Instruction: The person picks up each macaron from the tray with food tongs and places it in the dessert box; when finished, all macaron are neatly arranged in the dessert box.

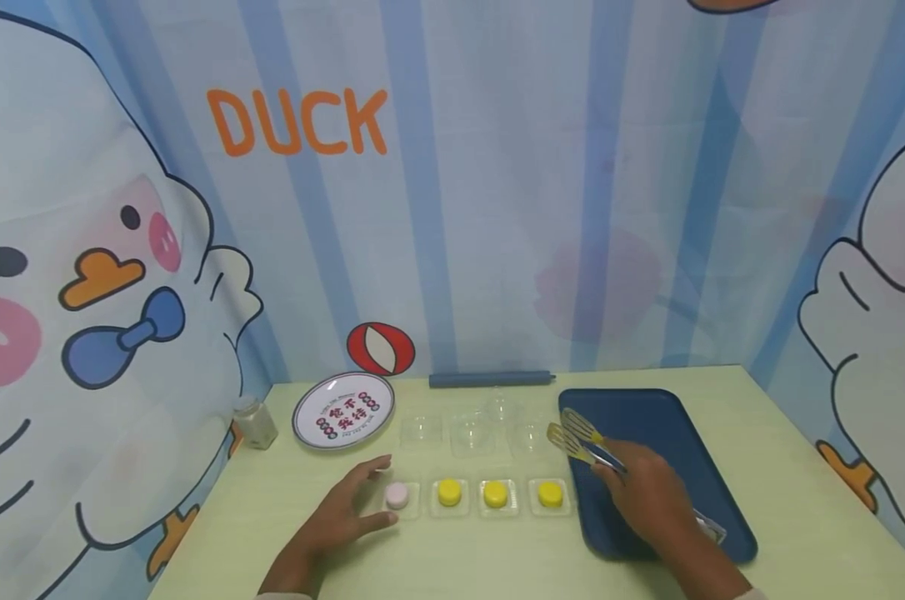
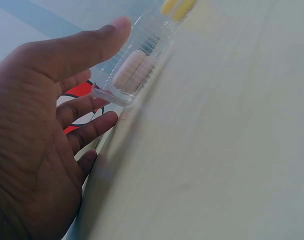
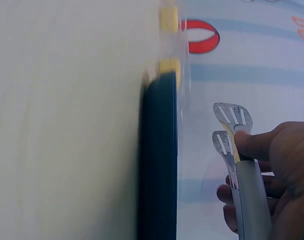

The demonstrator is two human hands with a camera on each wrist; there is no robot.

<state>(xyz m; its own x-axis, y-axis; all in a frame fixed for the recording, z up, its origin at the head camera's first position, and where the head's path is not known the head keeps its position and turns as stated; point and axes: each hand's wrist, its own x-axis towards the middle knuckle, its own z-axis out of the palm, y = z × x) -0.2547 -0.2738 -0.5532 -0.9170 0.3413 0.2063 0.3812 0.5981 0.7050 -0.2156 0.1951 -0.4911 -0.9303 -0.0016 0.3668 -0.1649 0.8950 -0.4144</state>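
My left hand (image 1: pixel 338 510) is at the left of a small clear plastic box (image 1: pixel 412 501) with a pink macaron (image 1: pixel 397 496) in it. Thumb and fingers are spread, with fingertips right at the box in the left wrist view. To its right, a row of similar boxes holds yellow macarons (image 1: pixel 495 494). Above a dark blue tray (image 1: pixel 670 417), my right hand (image 1: pixel 643 487) grips metal tongs (image 3: pixel 236 170) round their handles. The tongs' slotted ends (image 1: pixel 572 433) stand slightly apart, pointing left, with nothing between them.
Behind the row stand several clear plastic lids (image 1: pixel 471 435). A white plate with red print (image 1: pixel 377 392) and a glass shaker (image 1: pixel 254 423) are at the back left. A blue rod (image 1: pixel 490 380) lies along the back edge, before a printed curtain (image 1: pixel 497 208).
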